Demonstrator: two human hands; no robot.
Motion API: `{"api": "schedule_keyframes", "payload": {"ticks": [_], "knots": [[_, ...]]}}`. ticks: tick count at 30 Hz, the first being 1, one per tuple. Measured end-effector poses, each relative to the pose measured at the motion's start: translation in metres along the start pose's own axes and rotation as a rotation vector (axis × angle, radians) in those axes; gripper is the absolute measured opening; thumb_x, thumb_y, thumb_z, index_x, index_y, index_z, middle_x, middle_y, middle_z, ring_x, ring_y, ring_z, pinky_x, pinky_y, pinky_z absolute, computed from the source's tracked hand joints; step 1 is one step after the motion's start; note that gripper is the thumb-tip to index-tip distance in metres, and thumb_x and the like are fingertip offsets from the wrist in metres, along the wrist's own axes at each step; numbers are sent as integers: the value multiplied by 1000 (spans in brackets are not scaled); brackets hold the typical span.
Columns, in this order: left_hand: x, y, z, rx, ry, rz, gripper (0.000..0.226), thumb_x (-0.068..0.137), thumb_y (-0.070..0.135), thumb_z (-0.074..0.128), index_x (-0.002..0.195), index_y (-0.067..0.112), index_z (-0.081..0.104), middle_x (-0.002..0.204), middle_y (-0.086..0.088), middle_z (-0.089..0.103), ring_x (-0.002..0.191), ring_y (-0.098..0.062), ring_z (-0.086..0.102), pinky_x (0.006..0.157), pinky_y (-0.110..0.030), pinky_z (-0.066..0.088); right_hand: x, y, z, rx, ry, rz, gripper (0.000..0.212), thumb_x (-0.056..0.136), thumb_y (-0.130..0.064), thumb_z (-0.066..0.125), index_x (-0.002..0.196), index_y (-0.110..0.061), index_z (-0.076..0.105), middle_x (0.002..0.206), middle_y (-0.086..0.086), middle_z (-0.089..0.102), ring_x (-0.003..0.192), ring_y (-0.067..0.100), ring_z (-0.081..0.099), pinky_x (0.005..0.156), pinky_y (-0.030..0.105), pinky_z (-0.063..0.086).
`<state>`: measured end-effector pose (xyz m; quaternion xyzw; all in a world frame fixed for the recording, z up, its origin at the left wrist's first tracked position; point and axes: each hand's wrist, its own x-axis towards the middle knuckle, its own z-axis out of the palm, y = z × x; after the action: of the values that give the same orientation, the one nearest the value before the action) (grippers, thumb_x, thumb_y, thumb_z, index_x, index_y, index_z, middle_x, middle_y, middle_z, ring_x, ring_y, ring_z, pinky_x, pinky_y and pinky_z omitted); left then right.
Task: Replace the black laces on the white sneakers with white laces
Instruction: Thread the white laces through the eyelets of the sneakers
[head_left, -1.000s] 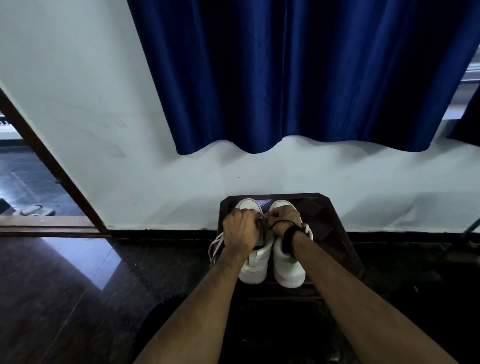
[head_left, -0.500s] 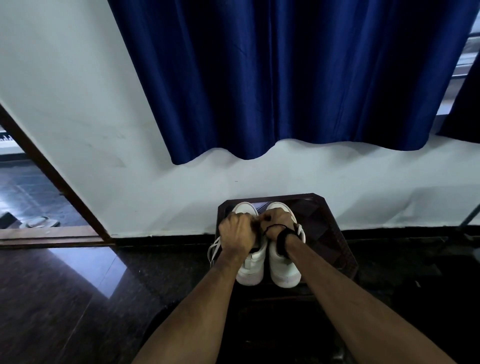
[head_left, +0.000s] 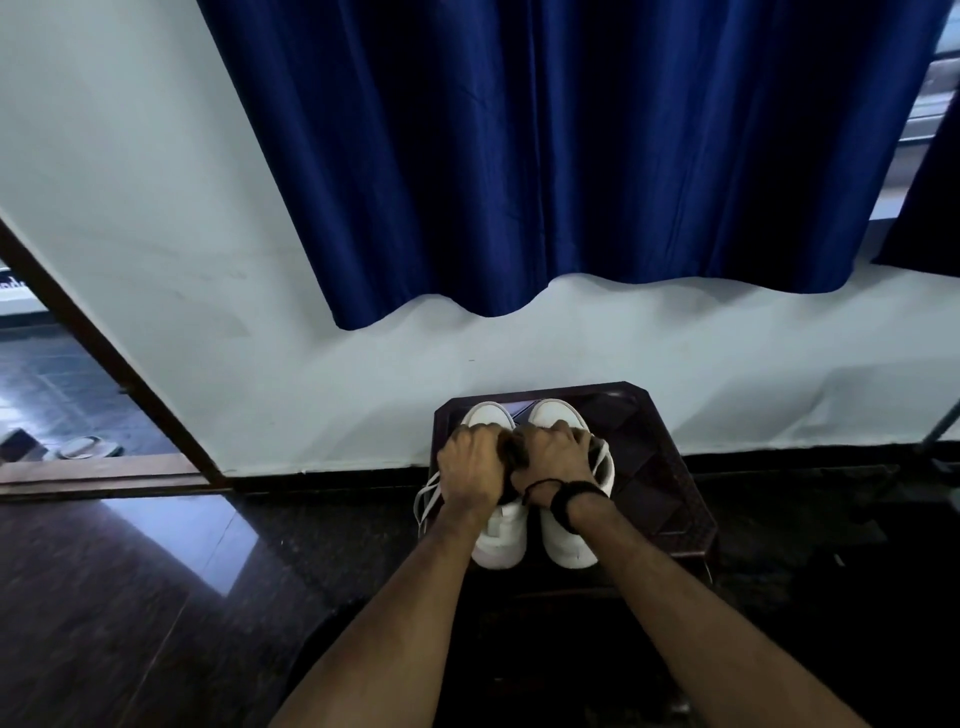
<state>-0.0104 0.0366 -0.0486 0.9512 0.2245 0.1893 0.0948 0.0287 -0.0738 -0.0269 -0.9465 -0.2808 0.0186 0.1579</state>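
Observation:
Two white sneakers stand side by side, toes toward the wall, on a dark wooden stool (head_left: 667, 467). My left hand (head_left: 470, 465) and my right hand (head_left: 553, 457) sit knuckles up over the lacing of the left sneaker (head_left: 500, 543), fingers curled. Between them shows a dark bunch, the black lace (head_left: 511, 454), which both hands grip. The eyelets are hidden under my hands. The right sneaker (head_left: 569, 543) lies partly under my right wrist, which wears a black band. A white lace (head_left: 427, 499) hangs off the stool's left side, and another white lace (head_left: 602, 457) loops by the right sneaker.
The stool stands against a white wall (head_left: 260, 389) under a blue curtain (head_left: 519, 156). Dark glossy floor (head_left: 130, 597) spreads to the left. A wooden door frame (head_left: 104, 364) and a sandal (head_left: 83, 447) are at far left.
My hands have closed together over the left sneaker's lacing. The black lace loop seen by my right hand a second ago now lies bunched between my hands. The camera has shifted slightly.

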Motion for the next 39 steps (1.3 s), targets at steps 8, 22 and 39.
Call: {"api": "schedule_keyframes", "payload": {"ticks": [8, 22, 39], "knots": [[-7, 10, -10, -76, 40, -27, 18, 89, 28, 58, 96, 21, 73, 91, -11, 70, 92, -34, 65, 72, -40, 52, 17, 34, -11, 187, -65, -116, 51, 89, -50, 23, 112, -33, 64, 115, -5, 66, 112, 18, 49, 89, 37, 17], [-7, 8, -15, -91, -21, -45, 25, 92, 25, 53, 107, 29, 73, 99, -10, 68, 95, -33, 63, 76, -39, 49, 51, 31, 4, 123, -53, -32, 28, 94, -41, 42, 93, -25, 66, 98, 1, 65, 102, 24, 59, 91, 42, 32], [-3, 4, -7, 91, 59, 55, 15, 70, 31, 66, 80, 21, 72, 86, 3, 69, 90, -25, 56, 76, -35, 43, 31, 33, -44, 1288, 220, -15, 16, 98, -11, 44, 84, -18, 48, 83, 2, 71, 86, 25, 66, 77, 29, 50]]}}
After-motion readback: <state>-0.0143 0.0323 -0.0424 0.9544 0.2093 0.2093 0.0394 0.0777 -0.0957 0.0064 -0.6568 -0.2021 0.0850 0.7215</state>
